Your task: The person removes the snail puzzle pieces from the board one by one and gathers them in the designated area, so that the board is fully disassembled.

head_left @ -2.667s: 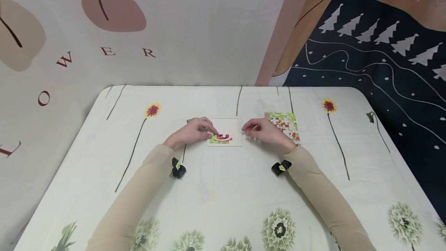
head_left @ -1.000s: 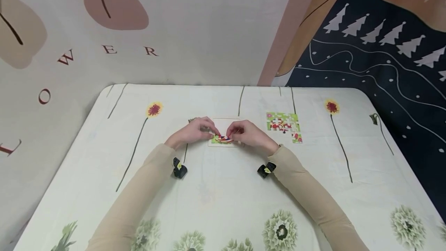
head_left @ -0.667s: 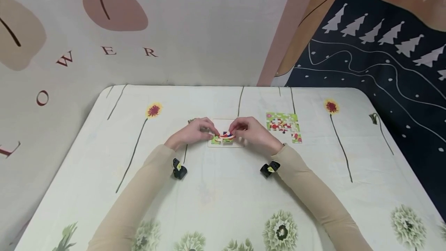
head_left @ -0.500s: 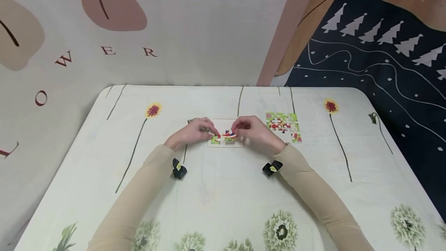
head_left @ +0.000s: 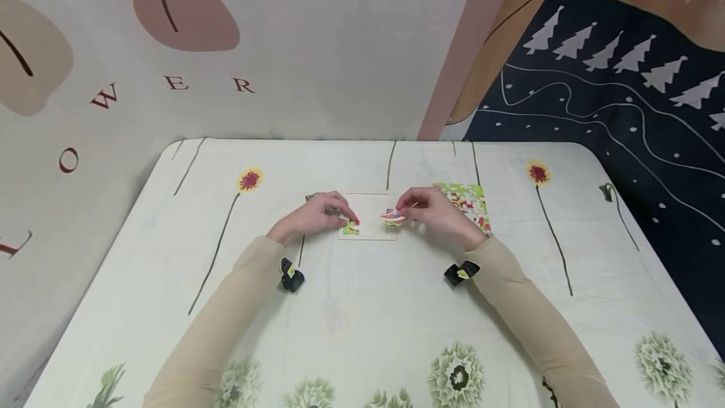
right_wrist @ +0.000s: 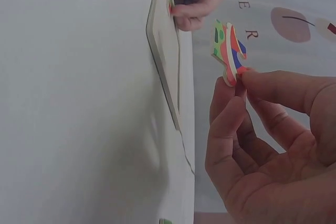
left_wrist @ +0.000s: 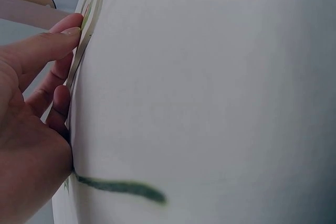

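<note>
My left hand (head_left: pixel 314 214) stays at the left side of a shallow puzzle tray (head_left: pixel 369 206). Its thumb and index finger hold a small green and red puzzle piece (head_left: pixel 352 228) in the near left corner. In the left wrist view, the thumb and index fingertips meet at the tray's edge. Over the tray's right edge, my right hand (head_left: pixel 433 213) pinches another puzzle piece (right_wrist: pixel 229 51) between thumb and fingertips. This one is red, white, blue and green; the right wrist view shows it raised above the table, with curved tabs.
Several green, red and white puzzle pieces (head_left: pixel 459 191) lie grouped right of the tray, partly hidden by the right hand. A white floral cloth (head_left: pixel 362 320) covers the table. A printed curtain (head_left: pixel 328 80) hangs behind the table's far edge.
My right hand came in to the tray, took hold of the red, white and blue piece, lifted it away from the corner piece and carried it right. My left hand has hardly moved.
</note>
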Available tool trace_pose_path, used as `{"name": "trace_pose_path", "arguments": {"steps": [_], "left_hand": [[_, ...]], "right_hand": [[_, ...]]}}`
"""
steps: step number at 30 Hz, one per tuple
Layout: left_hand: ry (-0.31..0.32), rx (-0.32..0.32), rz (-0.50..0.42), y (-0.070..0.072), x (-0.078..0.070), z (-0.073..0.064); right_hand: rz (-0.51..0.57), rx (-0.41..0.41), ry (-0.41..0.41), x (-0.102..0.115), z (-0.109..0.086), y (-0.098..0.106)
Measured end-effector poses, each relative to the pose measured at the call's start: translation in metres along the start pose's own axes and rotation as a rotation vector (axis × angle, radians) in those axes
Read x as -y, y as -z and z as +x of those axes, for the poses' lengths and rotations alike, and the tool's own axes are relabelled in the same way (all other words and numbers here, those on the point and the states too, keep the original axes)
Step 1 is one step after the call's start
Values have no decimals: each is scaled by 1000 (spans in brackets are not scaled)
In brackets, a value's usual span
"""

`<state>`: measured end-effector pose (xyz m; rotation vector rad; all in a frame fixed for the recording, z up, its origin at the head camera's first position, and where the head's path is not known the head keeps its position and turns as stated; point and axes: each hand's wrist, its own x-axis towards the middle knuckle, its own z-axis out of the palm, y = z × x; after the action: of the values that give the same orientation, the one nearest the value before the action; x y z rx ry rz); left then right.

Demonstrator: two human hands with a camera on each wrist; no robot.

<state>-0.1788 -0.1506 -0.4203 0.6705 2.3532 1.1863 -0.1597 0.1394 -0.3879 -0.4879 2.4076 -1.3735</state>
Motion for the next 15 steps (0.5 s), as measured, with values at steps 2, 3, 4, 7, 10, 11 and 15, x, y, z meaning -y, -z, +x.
{"name": "trace_pose_path", "arguments": {"steps": [2,3,4,7,10,11,15], "left_hand": [[0,1,2,0,0,0],[1,2,3,-1,0,0],[2,2,3,-1,1,0],[1,1,7,-1,0,0],[-6,-1,7,0,0,0],[-11,0,6,0,0,-1],[-16,3,4,0,0,-1]], "right_hand": [[1,-12,0,-1,-3,3],[4,-18,-4,-2,-4,5],[4,-24,-9,-3,-6,7],[-2,-40,-21,-5,-10,12],[-12,-48,-33,-7,-14,18],[-15,-51,-37,-8,-15,20],[-13,-59,-53,-13,-20,28]]}}
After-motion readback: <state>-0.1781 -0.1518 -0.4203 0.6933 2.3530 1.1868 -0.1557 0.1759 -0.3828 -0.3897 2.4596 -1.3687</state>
